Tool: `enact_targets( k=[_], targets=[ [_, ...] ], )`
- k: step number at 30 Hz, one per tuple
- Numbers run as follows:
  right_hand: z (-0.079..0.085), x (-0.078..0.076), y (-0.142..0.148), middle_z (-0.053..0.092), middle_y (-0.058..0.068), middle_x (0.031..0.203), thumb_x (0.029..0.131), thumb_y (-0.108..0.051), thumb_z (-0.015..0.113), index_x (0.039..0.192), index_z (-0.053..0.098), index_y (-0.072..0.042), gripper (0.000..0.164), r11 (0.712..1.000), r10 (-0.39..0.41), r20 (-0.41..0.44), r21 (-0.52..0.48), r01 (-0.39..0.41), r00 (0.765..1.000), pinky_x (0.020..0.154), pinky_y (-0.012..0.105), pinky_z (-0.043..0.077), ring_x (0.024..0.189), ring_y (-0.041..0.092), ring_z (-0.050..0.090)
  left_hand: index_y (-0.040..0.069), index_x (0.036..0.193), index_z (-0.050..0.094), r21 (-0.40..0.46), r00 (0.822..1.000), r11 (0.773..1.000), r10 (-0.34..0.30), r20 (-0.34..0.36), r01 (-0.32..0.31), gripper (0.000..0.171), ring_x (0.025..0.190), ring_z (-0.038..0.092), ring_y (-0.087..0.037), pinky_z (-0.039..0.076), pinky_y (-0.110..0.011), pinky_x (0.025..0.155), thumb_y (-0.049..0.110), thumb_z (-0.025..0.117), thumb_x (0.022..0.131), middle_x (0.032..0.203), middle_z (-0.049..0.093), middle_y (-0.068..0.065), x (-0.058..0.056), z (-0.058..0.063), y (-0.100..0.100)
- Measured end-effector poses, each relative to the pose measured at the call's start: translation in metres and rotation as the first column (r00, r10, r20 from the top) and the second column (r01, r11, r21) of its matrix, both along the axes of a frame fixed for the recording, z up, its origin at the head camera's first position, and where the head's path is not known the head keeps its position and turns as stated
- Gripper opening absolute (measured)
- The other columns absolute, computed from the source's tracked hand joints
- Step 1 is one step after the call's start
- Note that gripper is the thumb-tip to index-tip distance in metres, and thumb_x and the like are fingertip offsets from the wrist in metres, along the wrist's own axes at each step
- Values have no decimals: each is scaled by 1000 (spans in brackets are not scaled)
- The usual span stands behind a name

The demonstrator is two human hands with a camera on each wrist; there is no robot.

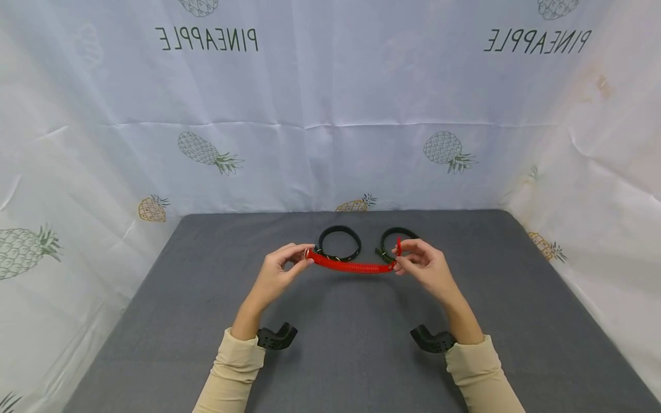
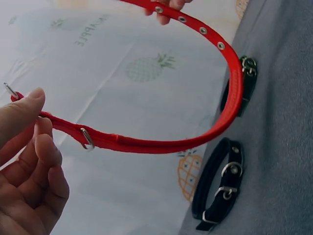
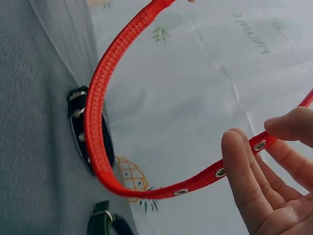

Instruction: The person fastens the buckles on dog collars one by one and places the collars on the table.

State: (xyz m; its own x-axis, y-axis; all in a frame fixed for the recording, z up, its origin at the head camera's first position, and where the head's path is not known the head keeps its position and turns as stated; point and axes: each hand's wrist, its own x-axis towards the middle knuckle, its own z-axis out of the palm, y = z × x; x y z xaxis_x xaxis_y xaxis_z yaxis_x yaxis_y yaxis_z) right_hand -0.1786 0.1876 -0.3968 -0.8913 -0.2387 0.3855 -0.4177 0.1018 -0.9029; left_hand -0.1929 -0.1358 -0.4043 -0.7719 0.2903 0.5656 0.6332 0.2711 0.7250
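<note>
A red collar (image 1: 351, 267) with metal eyelets is held up between both hands, sagging in a shallow curve above the table. My left hand (image 1: 280, 272) pinches its buckle end between thumb and fingers; a metal D-ring (image 2: 87, 139) shows close to that grip. My right hand (image 1: 424, 267) pinches the strap near its eyelet end, with the tip sticking up past the fingers. Behind it, a black collar (image 1: 356, 235) lies fastened in a loop on the table. A dark green collar (image 1: 386, 256), also looped, sits behind my right hand and is partly hidden by it.
A grey cloth covers the table (image 1: 356, 355). White curtains (image 1: 320, 166) printed with pineapples stand behind it and along both sides. A black wrist camera mount (image 1: 277, 336) juts inward from the left wrist, and another mount (image 1: 432, 339) from the right.
</note>
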Motion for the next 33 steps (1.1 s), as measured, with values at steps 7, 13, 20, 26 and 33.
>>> enact_targets(
  k=[7, 13, 20, 26, 33],
  targets=[
    [4, 2, -19, 66, -22, 81, 90, 2, 63, 111, 58, 12, 24, 992, -53, 36, 119, 49, 998, 59, 29, 57, 60, 12, 63, -1, 107, 71, 31, 1000, 999, -16, 2, 16, 24, 76, 52, 1, 49, -16, 71, 0, 71, 83, 81, 62, -10, 2, 0, 9],
    [7, 3, -32, 60, -12, 70, 88, -1, 65, 109, 63, 9, 23, 986, -44, 47, 162, 36, 998, 50, 28, 49, 53, 19, 53, 0, 106, 72, 43, 999, 999, -33, 34, 31, 22, 79, 54, -1, 50, -22, 73, 3, 71, 84, 91, 65, -13, 5, 2, 13],
    [10, 3, -44, 60, -8, 68, 88, -3, 67, 106, 66, 5, 20, 981, -16, 66, 192, 3, 998, 50, 24, 41, 55, 23, 49, -1, 109, 69, 60, 996, 998, -20, 82, 15, 23, 94, 55, -10, 49, -25, 85, 6, 69, 87, 105, 63, -14, 7, 4, 18],
    [13, 3, -53, 60, 5, 70, 86, -4, 70, 101, 70, 2, 16, 981, -29, 52, 193, 19, 998, 48, 23, 34, 53, 8, 41, -6, 115, 61, 166, 974, 982, -116, 195, 84, 26, 96, 59, -2, 51, -21, 89, 7, 63, 92, 103, 64, -18, 10, 6, 25],
    [11, 3, -55, 65, 9, 82, 85, -7, 71, 100, 73, -1, 16, 976, -63, 31, 211, 55, 998, 58, 24, 41, 71, 10, 45, -11, 120, 45, 281, 943, 939, -260, 208, 197, 33, 86, 59, 1, 54, -16, 79, 11, 55, 98, 93, 58, 8, 12, 4, 34]
  ],
)
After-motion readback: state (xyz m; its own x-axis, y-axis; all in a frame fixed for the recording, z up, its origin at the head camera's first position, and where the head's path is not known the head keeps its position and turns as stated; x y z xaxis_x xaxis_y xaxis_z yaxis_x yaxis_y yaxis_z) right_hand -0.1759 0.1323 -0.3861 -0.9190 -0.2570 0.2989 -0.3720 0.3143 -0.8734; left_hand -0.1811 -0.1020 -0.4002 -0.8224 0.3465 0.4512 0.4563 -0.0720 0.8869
